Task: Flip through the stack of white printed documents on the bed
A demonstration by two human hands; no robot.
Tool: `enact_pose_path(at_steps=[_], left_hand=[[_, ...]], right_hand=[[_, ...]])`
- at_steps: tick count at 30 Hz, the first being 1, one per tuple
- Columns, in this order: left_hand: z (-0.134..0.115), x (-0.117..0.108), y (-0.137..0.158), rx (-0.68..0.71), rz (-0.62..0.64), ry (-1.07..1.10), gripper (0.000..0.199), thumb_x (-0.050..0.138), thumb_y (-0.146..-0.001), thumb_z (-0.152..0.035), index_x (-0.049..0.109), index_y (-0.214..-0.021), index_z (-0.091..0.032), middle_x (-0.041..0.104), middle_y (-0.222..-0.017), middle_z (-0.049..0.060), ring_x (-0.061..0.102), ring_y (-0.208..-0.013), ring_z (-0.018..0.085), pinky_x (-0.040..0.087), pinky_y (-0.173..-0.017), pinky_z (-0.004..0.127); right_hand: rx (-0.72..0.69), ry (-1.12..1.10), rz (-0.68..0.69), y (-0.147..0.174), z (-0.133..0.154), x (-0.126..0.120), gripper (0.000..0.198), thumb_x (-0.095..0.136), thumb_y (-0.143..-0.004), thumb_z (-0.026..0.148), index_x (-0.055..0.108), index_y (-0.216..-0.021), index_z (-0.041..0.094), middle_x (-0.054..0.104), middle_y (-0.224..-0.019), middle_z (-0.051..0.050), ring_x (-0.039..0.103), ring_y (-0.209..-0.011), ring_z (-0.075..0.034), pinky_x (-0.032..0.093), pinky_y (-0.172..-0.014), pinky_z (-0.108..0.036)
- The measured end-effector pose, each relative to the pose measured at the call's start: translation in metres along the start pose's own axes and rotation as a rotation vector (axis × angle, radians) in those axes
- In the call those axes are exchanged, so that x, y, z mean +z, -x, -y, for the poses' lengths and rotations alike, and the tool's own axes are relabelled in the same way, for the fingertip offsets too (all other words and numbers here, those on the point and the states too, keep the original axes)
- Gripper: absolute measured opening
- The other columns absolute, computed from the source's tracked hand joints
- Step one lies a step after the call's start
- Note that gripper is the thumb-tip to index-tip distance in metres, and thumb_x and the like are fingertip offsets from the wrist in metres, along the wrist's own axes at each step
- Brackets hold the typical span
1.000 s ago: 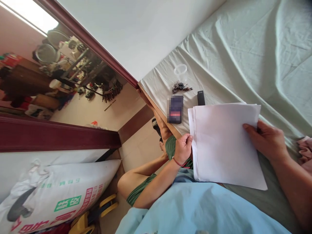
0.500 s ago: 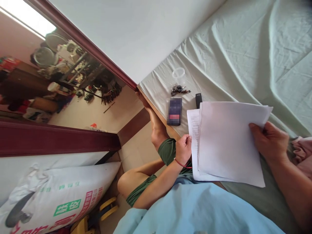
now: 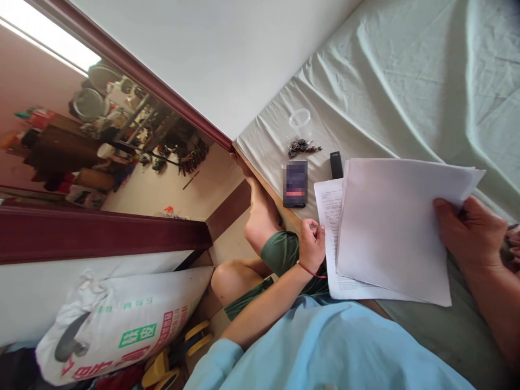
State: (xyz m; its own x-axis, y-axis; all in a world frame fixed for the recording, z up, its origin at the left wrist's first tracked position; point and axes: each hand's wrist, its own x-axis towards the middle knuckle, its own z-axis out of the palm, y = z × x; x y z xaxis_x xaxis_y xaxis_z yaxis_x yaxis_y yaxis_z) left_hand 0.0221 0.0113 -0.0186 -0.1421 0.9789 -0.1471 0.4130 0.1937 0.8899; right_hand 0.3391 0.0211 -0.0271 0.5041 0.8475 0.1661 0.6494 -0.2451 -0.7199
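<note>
My right hand (image 3: 473, 230) grips a stack of white paper sheets (image 3: 398, 227) by its right edge, thumb on top and fingers hidden underneath. The top sheet's visible side is blank. Beneath it, a printed sheet (image 3: 333, 233) sticks out on the left and along the bottom, showing lines of small text. My left hand (image 3: 312, 244), with a red cord at the wrist, is closed at the left edge of this printed sheet, its thumb against the margin. The papers are tilted over my lap and the bed.
On the bed's pale green sheet (image 3: 406, 97) lie a phone (image 3: 295, 184), keys (image 3: 300, 146), a clear plastic cup (image 3: 299, 120) and a black oblong object (image 3: 336, 164). A white woven sack (image 3: 130, 319) stands at lower left, below a dark red door frame (image 3: 101, 233).
The papers and my right hand have shifted right, and the top sheets slid away from the printed sheet, baring more of its text. My left fingers have lifted slightly. The view has turned a little.
</note>
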Motion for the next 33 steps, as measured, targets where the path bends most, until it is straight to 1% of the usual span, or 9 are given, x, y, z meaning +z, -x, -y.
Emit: enact_pose_path(at_steps=[8,13,17,20,23,25,27,30,33], left_hand=[[0.0,-0.001,-0.001,0.02,0.019,-0.036,0.012,0.057,-0.098,-0.024,0.046,-0.094,-0.023,0.053,-0.066,-0.006,0.058,-0.06,0.014,0.042,-0.064,0.026],[-0.005,-0.004,0.002,0.036,0.04,-0.082,0.01,0.057,-0.099,-0.029,0.054,-0.092,-0.022,0.064,-0.072,-0.001,0.063,-0.067,0.016,0.043,-0.066,0.027],[-0.006,-0.002,0.003,0.039,0.071,-0.042,0.01,0.058,-0.098,-0.03,0.058,-0.093,-0.021,0.07,-0.078,0.002,0.068,-0.071,0.017,0.046,-0.067,0.027],[-0.005,-0.002,0.003,0.038,0.069,0.001,0.01,0.058,-0.098,-0.03,0.059,-0.097,-0.021,0.069,-0.076,0.002,0.066,-0.068,0.017,0.047,-0.066,0.027],[-0.006,-0.003,0.005,0.06,0.064,0.021,0.015,0.058,-0.099,-0.031,0.057,-0.109,-0.021,0.064,-0.07,-0.002,0.061,-0.063,0.016,0.046,-0.066,0.028],[-0.006,-0.004,0.005,0.059,0.062,0.042,0.021,0.058,-0.099,-0.033,0.053,-0.115,-0.021,0.062,-0.069,-0.003,0.06,-0.063,0.016,0.047,-0.068,0.028],[-0.006,-0.006,0.006,0.049,0.056,0.061,0.026,0.06,-0.098,-0.035,0.05,-0.118,-0.021,0.062,-0.07,-0.004,0.06,-0.064,0.016,0.047,-0.068,0.028],[-0.005,-0.007,0.005,0.042,0.037,0.095,0.03,0.061,-0.098,-0.038,0.048,-0.119,-0.022,0.063,-0.071,-0.004,0.061,-0.064,0.016,0.047,-0.068,0.028],[-0.003,-0.007,0.005,0.042,0.016,0.078,0.028,0.06,-0.097,-0.035,0.049,-0.118,-0.022,0.065,-0.072,-0.004,0.062,-0.063,0.016,0.047,-0.067,0.028]], right_hand=[[-0.016,-0.007,0.006,0.0,-0.004,0.001,0.032,0.061,-0.084,0.049,0.051,-0.071,0.022,0.04,-0.055,0.003,0.036,-0.052,-0.012,0.029,-0.056,-0.03],[0.002,0.004,0.022,-0.001,0.0,-0.001,0.034,0.061,-0.083,0.051,0.051,-0.069,0.022,0.041,-0.055,0.003,0.037,-0.053,-0.013,0.03,-0.055,-0.031],[0.043,0.012,0.034,0.0,0.006,-0.003,0.034,0.059,-0.083,0.053,0.053,-0.069,0.022,0.044,-0.055,0.002,0.039,-0.053,-0.014,0.03,-0.054,-0.031],[0.059,0.005,0.042,0.001,0.008,-0.004,0.033,0.059,-0.082,0.053,0.057,-0.072,0.021,0.047,-0.056,0.001,0.042,-0.054,-0.014,0.031,-0.054,-0.031],[0.09,-0.031,0.05,0.003,0.007,-0.005,0.031,0.063,-0.082,0.051,0.063,-0.077,0.021,0.048,-0.056,0.002,0.043,-0.055,-0.014,0.031,-0.054,-0.03],[0.148,-0.125,0.071,0.004,0.007,-0.005,0.028,0.068,-0.082,0.049,0.068,-0.082,0.02,0.053,-0.06,0.002,0.044,-0.056,-0.013,0.032,-0.053,-0.029],[0.233,-0.358,0.066,0.004,0.01,-0.006,0.027,0.076,-0.079,0.044,0.074,-0.09,0.02,0.064,-0.072,0.001,0.05,-0.061,-0.013,0.037,-0.056,-0.027],[0.366,-0.739,-0.036,0.0,0.02,-0.008,0.035,0.088,-0.065,0.034,0.08,-0.096,0.019,0.074,-0.09,-0.003,0.059,-0.071,-0.012,0.048,-0.066,-0.026],[0.439,-0.827,-0.108,-0.005,0.029,-0.011,0.038,0.091,-0.057,0.028,0.082,-0.092,0.018,0.077,-0.091,-0.003,0.062,-0.07,-0.013,0.054,-0.068,-0.027]])
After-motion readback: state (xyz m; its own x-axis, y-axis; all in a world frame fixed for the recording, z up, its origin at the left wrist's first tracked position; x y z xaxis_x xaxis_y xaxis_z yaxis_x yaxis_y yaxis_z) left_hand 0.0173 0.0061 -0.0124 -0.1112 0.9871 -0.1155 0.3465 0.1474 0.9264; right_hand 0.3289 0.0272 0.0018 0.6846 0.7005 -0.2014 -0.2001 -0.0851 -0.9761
